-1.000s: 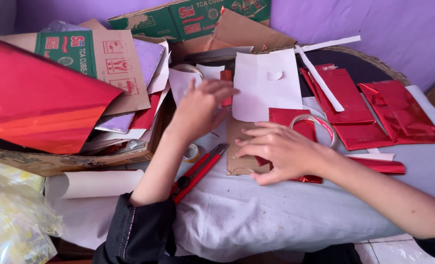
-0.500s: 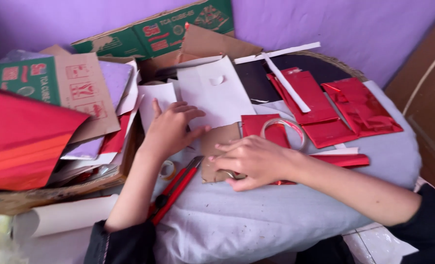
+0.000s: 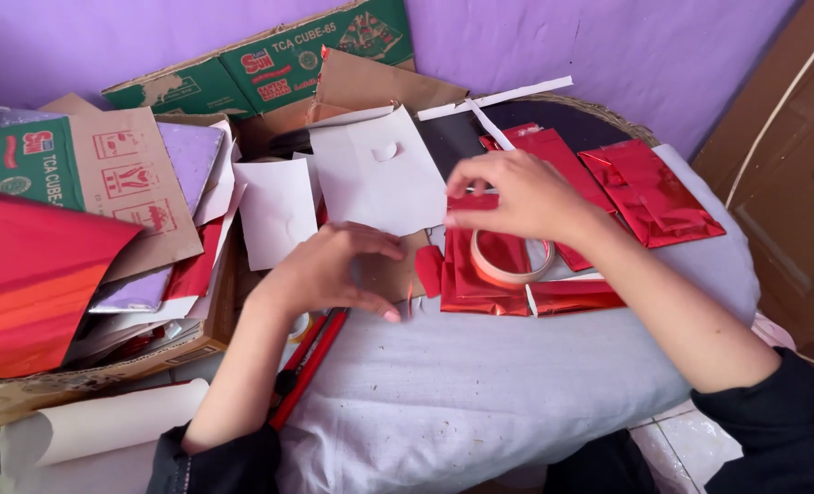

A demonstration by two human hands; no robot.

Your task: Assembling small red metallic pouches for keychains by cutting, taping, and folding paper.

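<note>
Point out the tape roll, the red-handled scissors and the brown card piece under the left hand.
tape roll [image 3: 514, 271], head view, near rim.
red-handled scissors [image 3: 311, 361], head view, handles.
brown card piece [image 3: 390, 274], head view, bare middle.

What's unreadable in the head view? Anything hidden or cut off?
- Brown cardboard piece: mostly hidden under the left hand.
- What the right hand pinches: fingers cover it; a red foil edge shows.
- Red-handled scissors: blades hidden by the left wrist.
- Roll of clear tape: far side hidden by the right hand.
- Large red foil sheet: cut off at the left edge.
</note>
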